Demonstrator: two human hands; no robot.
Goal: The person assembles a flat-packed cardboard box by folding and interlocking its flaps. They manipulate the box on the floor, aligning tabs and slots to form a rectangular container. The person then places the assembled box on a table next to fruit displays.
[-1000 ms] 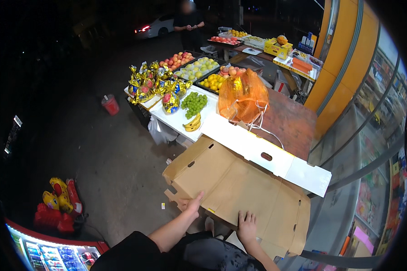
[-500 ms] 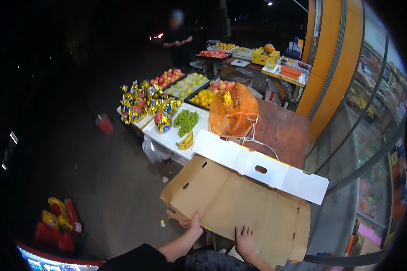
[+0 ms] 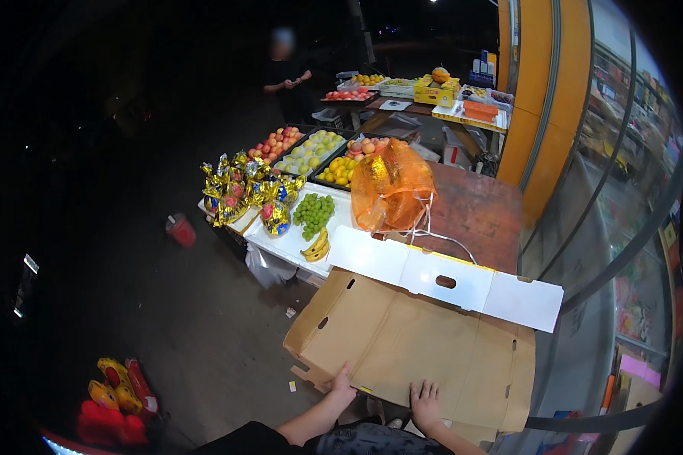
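A large unfolded cardboard box (image 3: 425, 341) lies spread before me, brown side up, its white far flap (image 3: 448, 280) turned up with an oval hand hole in it. At its near left edge, my left hand (image 3: 341, 387) grips the board, thumb on top and the other fingers mostly hidden beneath. My right hand (image 3: 426, 406) rests on the near middle of the brown surface with its fingers stretched out, holding nothing. Just past the flap, an orange mesh bag (image 3: 393, 186) with white cords sits on the table. Bananas (image 3: 317, 246) and green grapes (image 3: 313, 214) lie beyond the board's left part.
Gold-wrapped fruits (image 3: 239, 186) crowd the table's left end, with trays of peaches (image 3: 279, 142) and yellow fruit (image 3: 338, 171) behind. A second fruit stand and a person (image 3: 287, 80) are farther back. A glass front (image 3: 592, 227) borders the right; a red bin (image 3: 180, 230) stands left.
The whole view has shifted slightly, moving the near scene a little rightward in the picture. Both hands keep about the same places on the cardboard box.
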